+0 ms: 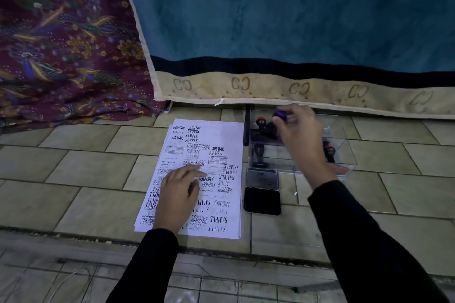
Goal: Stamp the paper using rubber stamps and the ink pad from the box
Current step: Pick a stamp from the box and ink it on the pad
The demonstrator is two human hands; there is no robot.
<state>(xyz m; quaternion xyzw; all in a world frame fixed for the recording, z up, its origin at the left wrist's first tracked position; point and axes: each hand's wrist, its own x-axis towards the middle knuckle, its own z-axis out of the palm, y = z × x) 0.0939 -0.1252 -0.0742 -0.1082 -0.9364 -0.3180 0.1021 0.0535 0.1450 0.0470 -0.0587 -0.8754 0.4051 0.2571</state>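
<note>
The paper [229,130] is a white sheet on top of a thin stack on the tiled floor [86,167]. It is crowded with black imprints at many angles: SAMPLE, AIR MAIL, FAX OUT, AMENDED, EXPRESS, FRAGILE, along with a few boxed marks.

The left hand [177,194] lies on the sheet's lower middle, with its fingers [194,170] stretched out flat and grasping nothing.

Just right of the paper is one clear box [344,155]. Three stamps can be counted inside it: two with orange knobs [261,122] and one with a purple knob [258,152]. The dark shapes behind the hand are too hidden to count.

Over the box's far end, level with the paper's top edge, the right hand [300,130] pinches a fourth, the purple-topped stamp [280,113], between curled fingers.

One ink pad [262,200] lies open just right of the paper's lower half, its dark pad nearer the person and its metal lid folded back toward the box.

Beyond the paper hang one blue blanket [270,19] and one purple floral cloth [61,32].
</note>
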